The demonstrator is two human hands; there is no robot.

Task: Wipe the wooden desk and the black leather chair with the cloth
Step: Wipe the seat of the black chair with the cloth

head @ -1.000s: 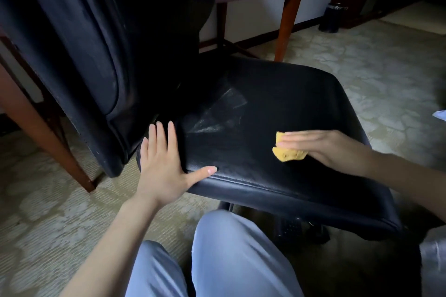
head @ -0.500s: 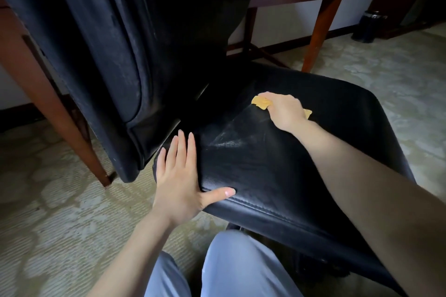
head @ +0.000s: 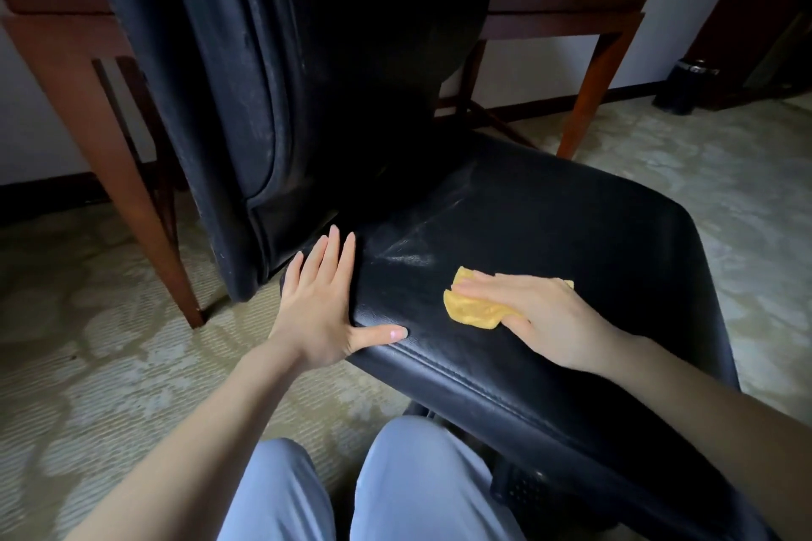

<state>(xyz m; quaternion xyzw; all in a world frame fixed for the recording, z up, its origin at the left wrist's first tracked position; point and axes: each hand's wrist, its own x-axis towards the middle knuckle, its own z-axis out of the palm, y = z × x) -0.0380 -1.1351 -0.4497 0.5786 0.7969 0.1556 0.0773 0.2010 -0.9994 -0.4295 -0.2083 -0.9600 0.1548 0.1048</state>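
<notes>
While the cloth is on the seat: the step in hand looks like wiping the seat point(head: 571, 242) of the black leather chair; every place below is given from that seat.
Wooden desk point(head: 103, 136): stands behind the seat, with one leg off to its left and another past its right rear corner. The top is out of view, so whether it has been wiped cannot be told.
Backrest point(head: 246, 79): rises at the seat's left rear. It is dull and dust-speckled, so I judge it not yet done.
Left hand point(head: 318, 303): spread flat and grasping nothing, it rests on the seat's near left corner with the thumb along the front edge. It serves well as a brace against swivelling.
Cloth point(head: 472, 307): yellow and bunched, it lies on the seat's front middle.
Right hand point(head: 540, 316): straight fingers press the cloth down and are not clenched round it.
Doing it well: use overlapping strokes from the faint streaks point(head: 408, 255) at the seat's left rear towards the right edge, with even pressure, running into the front seam.
Bin point(head: 685, 86): well behind the seat's right side.
</notes>
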